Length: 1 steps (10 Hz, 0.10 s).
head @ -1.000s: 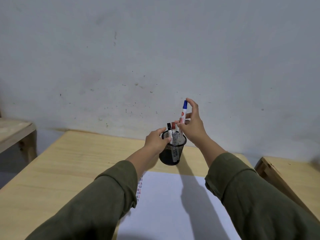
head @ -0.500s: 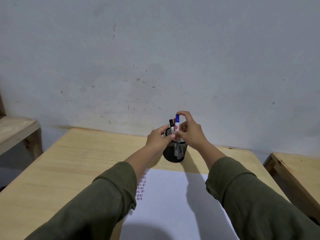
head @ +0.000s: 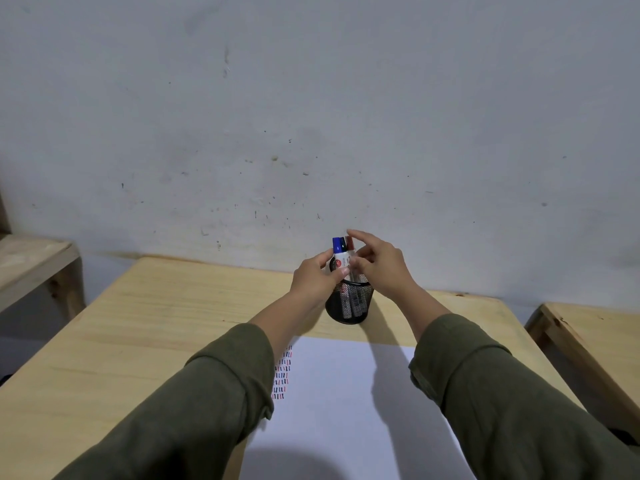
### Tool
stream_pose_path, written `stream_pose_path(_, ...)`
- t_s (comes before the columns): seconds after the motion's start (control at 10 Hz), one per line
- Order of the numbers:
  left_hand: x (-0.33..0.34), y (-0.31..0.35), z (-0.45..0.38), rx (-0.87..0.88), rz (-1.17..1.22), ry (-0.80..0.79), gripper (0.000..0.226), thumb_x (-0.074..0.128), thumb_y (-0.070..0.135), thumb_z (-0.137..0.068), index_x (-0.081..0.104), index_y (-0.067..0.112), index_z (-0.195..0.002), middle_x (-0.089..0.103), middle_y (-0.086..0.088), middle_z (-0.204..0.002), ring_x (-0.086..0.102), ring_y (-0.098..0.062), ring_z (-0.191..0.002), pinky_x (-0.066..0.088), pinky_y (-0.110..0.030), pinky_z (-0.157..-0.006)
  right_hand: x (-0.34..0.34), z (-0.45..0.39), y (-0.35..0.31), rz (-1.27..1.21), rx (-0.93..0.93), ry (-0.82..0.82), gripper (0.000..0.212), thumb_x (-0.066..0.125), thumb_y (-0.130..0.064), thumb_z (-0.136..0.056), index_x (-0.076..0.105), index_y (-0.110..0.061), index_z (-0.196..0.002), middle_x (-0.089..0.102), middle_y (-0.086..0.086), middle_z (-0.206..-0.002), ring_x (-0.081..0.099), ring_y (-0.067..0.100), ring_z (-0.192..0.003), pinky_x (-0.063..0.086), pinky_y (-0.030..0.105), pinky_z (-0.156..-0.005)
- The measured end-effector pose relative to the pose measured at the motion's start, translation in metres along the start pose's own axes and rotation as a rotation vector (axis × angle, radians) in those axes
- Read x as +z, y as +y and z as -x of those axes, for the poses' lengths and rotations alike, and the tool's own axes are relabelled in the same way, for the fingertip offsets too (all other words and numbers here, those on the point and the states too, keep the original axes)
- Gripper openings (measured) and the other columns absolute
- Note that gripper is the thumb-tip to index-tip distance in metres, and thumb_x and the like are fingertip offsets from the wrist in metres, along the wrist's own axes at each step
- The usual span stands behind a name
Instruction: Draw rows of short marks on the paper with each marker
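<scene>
Cup [head: 349,306]: black mesh, upright on tabletop [head: 138,323], just beyond the paper's far edge. Holds markers, caps up: blue [head: 337,244], red [head: 350,242], a dark cap between them.
Left hand [head: 313,280]: curled against the cup's rim, thumb and fingers closed on it.
Right hand [head: 381,268]: over the cup, fingers loosely parted at the marker caps; contact with any marker cannot be told.
Paper [head: 346,393]: white, flat, near side of tabletop. Rows of short blue, black and red marks [head: 282,374] at its left edge, partly under the left sleeve [head: 207,393].
</scene>
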<state>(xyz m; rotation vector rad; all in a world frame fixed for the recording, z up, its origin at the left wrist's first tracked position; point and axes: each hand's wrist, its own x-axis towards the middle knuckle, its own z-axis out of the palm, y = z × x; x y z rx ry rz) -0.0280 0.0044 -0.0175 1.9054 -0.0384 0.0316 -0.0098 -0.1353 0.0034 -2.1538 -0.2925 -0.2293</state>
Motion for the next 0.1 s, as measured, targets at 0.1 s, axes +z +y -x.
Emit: stream_pose_path(0.1, -0.0010, 0.0057, 0.0050, -0.030, -0.045, 0.073, 0.066, 0.064, 0.030, -0.085, 0.036, 0.020, -0.144, 0.044, -0.006, -0.147, 0.041, -0.024, -0.135, 0.036, -0.028, -0.100, -0.0036, 0.0016, -0.0024, -0.015, 0.006, 0.060, 0.052, 0.060, -0.007, -0.088, 0.051, -0.028, -0.134, 0.068, 0.010, -0.096, 0.062, 0.020, -0.090, 0.046, 0.008, -0.070)
